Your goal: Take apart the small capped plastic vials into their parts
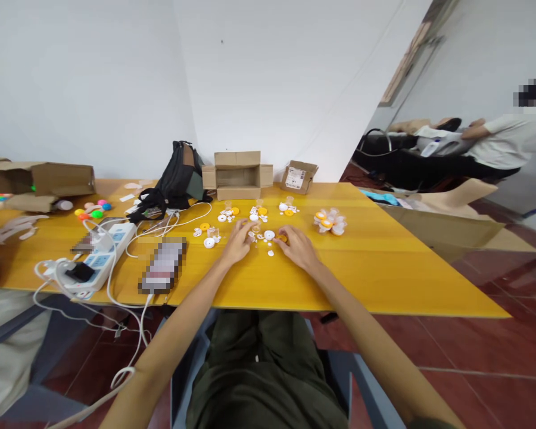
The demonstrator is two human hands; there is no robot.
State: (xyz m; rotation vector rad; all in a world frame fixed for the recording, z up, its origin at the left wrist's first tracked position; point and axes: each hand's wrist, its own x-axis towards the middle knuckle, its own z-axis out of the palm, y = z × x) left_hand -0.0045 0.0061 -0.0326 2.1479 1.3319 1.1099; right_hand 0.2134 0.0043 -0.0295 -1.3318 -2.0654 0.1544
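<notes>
My left hand [240, 241] rests low over the table, fingers loosely spread beside a small clear plastic cup [256, 228] and small white pieces. Opposite it, my right hand [298, 245] curves with thumb and forefinger apart around an orange disc [282, 237]; whether they touch it is hard to see. Between both hands lies a round white plastic part [269, 235], and a small white disc [270, 253] sits nearer to me. Similar groups of parts lie around, including a white round part [209, 243] on the left and an orange disc [289, 212] farther back.
A cluster of clear-and-orange assembled pieces [329, 221] is to the right. Behind stand an open cardboard box [238, 192], a smaller box [300, 177] and a black backpack [178, 173]. A phone [163, 265], power strip [100, 262] and cables lie left. People are at both sides.
</notes>
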